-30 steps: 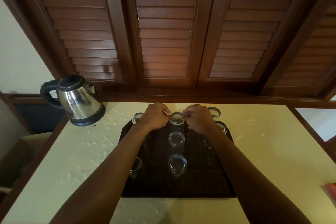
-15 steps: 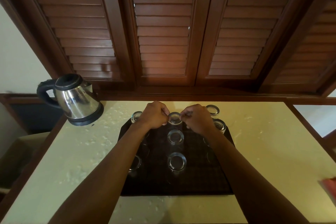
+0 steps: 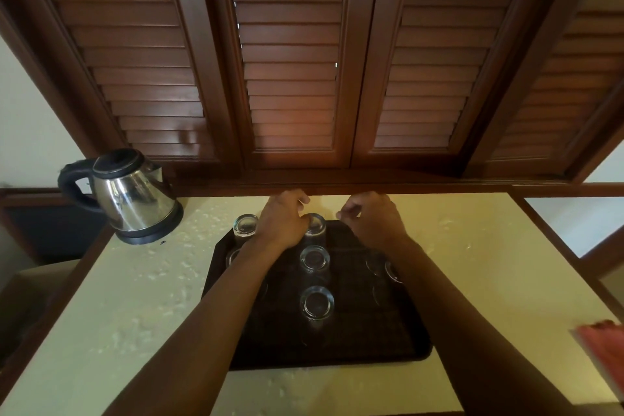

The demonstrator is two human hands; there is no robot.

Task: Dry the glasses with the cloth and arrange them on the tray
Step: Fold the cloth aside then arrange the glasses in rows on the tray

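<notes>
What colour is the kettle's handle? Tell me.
Black, on the steel kettle; head view.

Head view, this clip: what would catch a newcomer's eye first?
Probably the dark tray of upside-down glasses at the counter's middle, with both forearms reaching over it. At its far edge the left hand touches the far middle glass, while the right hand hangs curled beside it. A shiny steel kettle stands far left.
</notes>
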